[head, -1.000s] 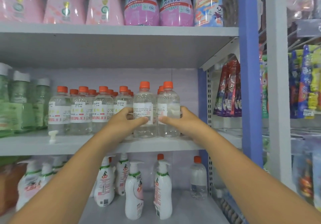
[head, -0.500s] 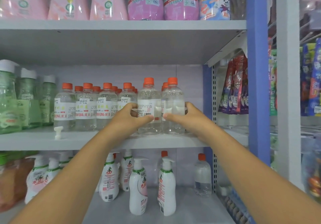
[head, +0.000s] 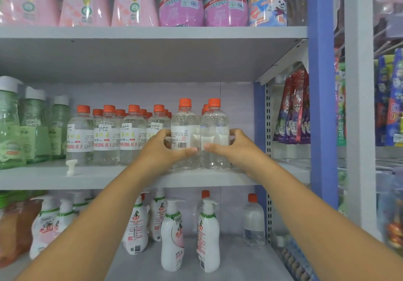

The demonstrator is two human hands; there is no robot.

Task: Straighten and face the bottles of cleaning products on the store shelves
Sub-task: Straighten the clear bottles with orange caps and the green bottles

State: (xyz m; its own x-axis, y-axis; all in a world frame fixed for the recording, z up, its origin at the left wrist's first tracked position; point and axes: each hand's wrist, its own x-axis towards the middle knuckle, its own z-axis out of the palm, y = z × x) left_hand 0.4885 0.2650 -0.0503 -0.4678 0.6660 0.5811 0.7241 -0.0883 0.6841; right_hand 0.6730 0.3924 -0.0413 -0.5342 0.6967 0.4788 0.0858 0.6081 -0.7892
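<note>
I am wrapping my left hand (head: 162, 150) around one clear bottle (head: 185, 132), and its barcode side is facing me. My right hand (head: 231, 147) is curling around the next bottle (head: 214, 132); its label is looking turned away too. Both are standing at the shelf (head: 109, 177) edge. I think these two are needing a turn. Left of my fingers, the other orange-capped bottles (head: 104, 134) are showing their fronts. A small white cap (head: 71, 167) is lying near them.

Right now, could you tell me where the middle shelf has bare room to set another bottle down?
The front strip of the middle shelf is bare, ahead of the labelled bottles, apart from a small white pump piece. The right end is crowded: both hands grip two bottles there.
</note>
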